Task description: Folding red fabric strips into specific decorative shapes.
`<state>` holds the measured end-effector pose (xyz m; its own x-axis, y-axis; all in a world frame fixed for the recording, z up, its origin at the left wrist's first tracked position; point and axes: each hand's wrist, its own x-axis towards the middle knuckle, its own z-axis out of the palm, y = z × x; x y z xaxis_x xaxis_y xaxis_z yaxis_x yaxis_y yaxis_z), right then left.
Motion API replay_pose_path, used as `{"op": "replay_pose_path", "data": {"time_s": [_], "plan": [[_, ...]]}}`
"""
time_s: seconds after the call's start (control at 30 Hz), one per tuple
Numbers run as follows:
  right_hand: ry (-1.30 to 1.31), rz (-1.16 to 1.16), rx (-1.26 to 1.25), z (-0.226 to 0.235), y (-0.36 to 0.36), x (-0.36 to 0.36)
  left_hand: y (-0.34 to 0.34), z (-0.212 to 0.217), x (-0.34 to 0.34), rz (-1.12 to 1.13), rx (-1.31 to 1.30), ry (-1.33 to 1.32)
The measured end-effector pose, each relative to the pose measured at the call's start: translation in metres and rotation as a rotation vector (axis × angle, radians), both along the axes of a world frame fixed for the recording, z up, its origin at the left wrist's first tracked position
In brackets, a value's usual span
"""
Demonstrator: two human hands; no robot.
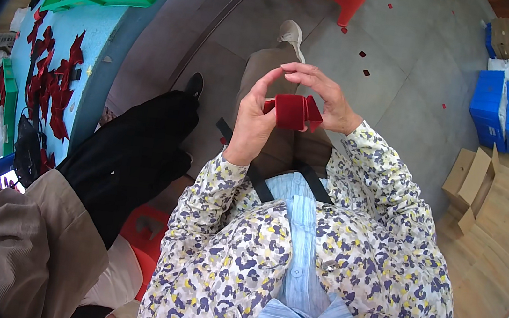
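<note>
A dark red velvet ribbon (pixel 291 111), bent into a wide loop with a pointed end at its right, is held in front of me above my lap. My left hand (pixel 251 125) grips its left side, with the thumb against the velvet. At the other side, my right hand (pixel 334 104) pinches near the pointed end, its thumb partly hidden behind the ribbon. The index fingers of both hands arch over the loop and come together at their tips, apart from the velvet.
On my left, a light blue table (pixel 99 42) carries many red velvet bows (pixel 52 81) and a green tray (pixel 95 1) heaped with more. Beside me sits a person in a brown sleeve (pixel 32 239). A red stool (pixel 346 0), blue crate (pixel 489 103) and cardboard box (pixel 470 178) stand around.
</note>
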<state>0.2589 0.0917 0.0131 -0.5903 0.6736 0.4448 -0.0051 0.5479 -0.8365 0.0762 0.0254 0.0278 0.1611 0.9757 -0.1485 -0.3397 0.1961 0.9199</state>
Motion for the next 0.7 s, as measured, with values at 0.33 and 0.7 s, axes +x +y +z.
{"op": "replay_pose_path", "data": {"time_s": [0.33, 0.7], "plan": [[0.008, -0.078, -0.142, -0.020, -0.010, -0.003, 0.003, 0.012, 0.008, 0.017, -0.092, -0.134], [0.186, -0.075, -0.534, -0.042, -0.045, -0.014, 0.002, 0.006, -0.006, 0.064, -0.166, -0.302]]}}
